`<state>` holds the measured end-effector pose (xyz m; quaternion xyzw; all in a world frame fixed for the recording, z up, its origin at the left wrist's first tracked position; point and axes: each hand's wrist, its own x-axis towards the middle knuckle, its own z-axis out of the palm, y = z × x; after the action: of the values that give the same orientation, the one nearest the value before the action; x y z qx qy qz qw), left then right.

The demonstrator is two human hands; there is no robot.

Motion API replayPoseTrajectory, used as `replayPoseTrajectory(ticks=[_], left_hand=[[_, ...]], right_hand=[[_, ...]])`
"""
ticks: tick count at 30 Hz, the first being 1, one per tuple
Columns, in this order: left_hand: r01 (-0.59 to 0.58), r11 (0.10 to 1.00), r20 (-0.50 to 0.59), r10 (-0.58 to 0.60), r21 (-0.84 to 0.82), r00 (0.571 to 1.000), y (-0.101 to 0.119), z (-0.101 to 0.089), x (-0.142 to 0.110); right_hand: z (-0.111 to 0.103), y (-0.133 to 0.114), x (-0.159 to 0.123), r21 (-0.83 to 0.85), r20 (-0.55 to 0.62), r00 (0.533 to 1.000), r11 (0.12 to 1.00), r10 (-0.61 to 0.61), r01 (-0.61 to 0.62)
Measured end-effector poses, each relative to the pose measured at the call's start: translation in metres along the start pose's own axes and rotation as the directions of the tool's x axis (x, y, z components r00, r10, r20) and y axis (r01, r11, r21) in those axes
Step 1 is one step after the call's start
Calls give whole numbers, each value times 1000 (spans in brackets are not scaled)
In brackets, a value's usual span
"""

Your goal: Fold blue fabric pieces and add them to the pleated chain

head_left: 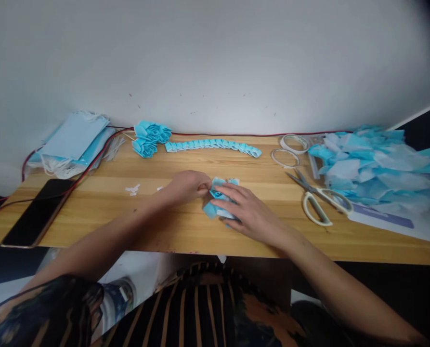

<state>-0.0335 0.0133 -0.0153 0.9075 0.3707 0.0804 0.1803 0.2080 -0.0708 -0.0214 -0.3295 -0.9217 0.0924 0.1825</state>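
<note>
At the middle of the table lies a blue flower (211,209) folded from thin, mask-like sheet material, partly hidden under my fingers. My right hand (249,212) rests over its right side, fingers curled round the petals. On the upper left edge, my left hand (189,187) is closed in a pinch; what exactly sits between its fingertips is hidden. Behind my hands runs a strip of overlapping blue folded pieces (215,143). To its left lies a bunch of finished-looking blue flowers (151,135) on a thin stick.
Scissors (318,195) with white handles lie open at right, below two tape rolls (294,143). A heap of blue and white cut pieces (373,164) fills the far right. At left are stacked face masks (73,137), a phone (37,212), a red cable and white scraps (132,189).
</note>
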Motion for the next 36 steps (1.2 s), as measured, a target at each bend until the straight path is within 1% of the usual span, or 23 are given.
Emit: replayPoseTrajectory(ticks=[2,4,7,10,13,17,19,21,24,25,26,28,29,30,31,33,34,36], left_hand=[[1,1000,-13,-1,-12,1000,-1,3,1],[4,998,-22,-5,-57,1000,-4,5,3],[11,986,-59,-21,-166,998,-7,7,6],[20,962,-95,-47,-271,994,-9,9,11],[26,943,-116,-68,-332,991,-10,11,15],[42,930,-121,-92,-365,988,-10,12,18],[54,924,-114,-104,-378,988,-9,13,17],[53,924,-112,-102,-380,988,-7,13,16],[-11,941,-128,-35,-337,991,-3,12,16],[-50,948,-149,3,-314,989,-1,12,16],[-94,954,-178,43,-286,983,1,12,18],[-167,961,-245,112,-219,963,5,12,24],[-186,965,-268,132,-187,954,7,13,29],[-192,968,-276,142,-162,951,8,13,35],[-185,972,-264,142,-146,954,10,14,41],[-158,978,-202,129,-135,971,13,15,55],[-145,981,-160,123,-128,979,14,15,61],[-123,986,-97,112,-113,989,15,14,70]], right_hand=[[-1,4,-4,-6,-32,999,1000,-18,18],[-6,9,-9,-9,-77,997,1000,-10,10],[-16,18,-19,-3,-127,991,999,42,-42],[-26,29,-29,17,-154,982,995,104,-103],[-34,41,-39,31,-147,966,977,214,-212],[-46,54,-53,56,-123,912,920,391,-387],[-52,59,-62,104,-108,888,893,447,-437],[-60,65,-74,178,-48,870,862,490,-476],[-75,72,-91,339,102,852,788,513,-515],[-79,73,-95,394,118,849,760,515,-516],[-83,72,-96,440,102,848,741,520,-507],[-86,65,-89,462,-9,843,749,539,-474],[-84,59,-81,430,-76,842,779,535,-456],[-80,52,-70,347,-123,842,818,525,-460],[-74,44,-57,227,-138,844,846,518,-482],[-57,33,-31,13,-88,905,909,416,-416],[-48,29,-19,-62,-54,919,917,391,-394],[-32,28,-4,-172,-37,918,902,395,-395]])
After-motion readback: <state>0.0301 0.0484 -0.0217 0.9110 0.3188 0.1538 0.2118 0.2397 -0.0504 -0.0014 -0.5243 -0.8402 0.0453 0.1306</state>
